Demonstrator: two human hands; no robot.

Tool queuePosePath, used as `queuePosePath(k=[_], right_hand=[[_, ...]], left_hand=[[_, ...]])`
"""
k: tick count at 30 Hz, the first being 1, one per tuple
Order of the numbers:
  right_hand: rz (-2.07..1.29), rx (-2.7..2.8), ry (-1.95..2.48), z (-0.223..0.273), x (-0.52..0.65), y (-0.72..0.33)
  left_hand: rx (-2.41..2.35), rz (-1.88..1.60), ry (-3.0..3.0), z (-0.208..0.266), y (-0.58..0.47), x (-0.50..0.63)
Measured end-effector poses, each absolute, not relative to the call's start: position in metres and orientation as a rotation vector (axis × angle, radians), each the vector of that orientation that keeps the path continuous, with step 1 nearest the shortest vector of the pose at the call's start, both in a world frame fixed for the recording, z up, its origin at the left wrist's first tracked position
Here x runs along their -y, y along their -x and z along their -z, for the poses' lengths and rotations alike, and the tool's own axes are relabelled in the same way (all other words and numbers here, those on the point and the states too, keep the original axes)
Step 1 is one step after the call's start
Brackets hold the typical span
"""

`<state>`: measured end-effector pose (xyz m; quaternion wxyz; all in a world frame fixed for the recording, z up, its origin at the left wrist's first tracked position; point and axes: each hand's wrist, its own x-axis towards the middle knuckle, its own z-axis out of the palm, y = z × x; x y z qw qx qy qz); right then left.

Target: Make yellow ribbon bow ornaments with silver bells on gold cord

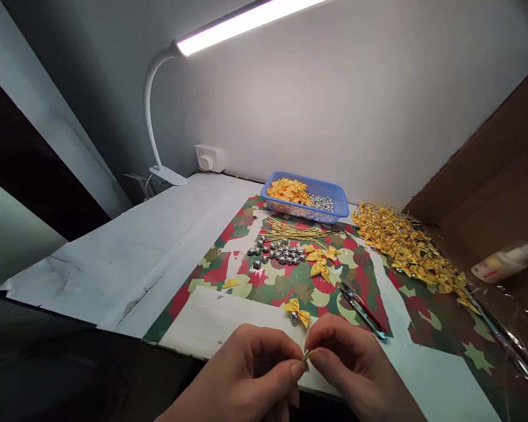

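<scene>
Near the table's front edge, my left hand [264,366] and my right hand [345,360] meet, thumb and forefinger of each pinched on a thin gold twist tie [307,355]. Only a short bit of it shows between the fingertips. Just beyond them lies a yellow ribbon bow [305,317] with a silver bell [294,317] at its middle. Whether this bow is joined to the twist tie I cannot tell. Thread snips [363,310] rest to the right, and several loose silver bells [286,255] and yellow bows [320,269] lie farther back.
A blue basket [343,205] holds bows and bells at the back. Gold twist ties [297,232] lie before it on the camouflage-patterned mat [264,287]. A heap of belled bows [409,246] spreads at right, near a bottle [504,264]. A lamp [152,111] stands at left.
</scene>
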<state>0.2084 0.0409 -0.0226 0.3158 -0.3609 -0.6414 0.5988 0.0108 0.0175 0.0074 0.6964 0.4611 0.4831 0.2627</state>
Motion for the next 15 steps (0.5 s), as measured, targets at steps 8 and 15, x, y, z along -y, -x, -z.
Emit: queuePosePath(k=[8, 15], right_hand=[[-1.435, 1.837, 1.070, 0.0209, -0.0405, -0.2053], [-1.305, 1.748, 1.085, 0.0271, -0.0327, -0.2026]], left_hand=[[-1.157, -0.572, -1.262, -0.0098, -0.0114, -0.0156], [-1.213, -0.676, -1.209, -0.0075, -0.0136, -0.0167]])
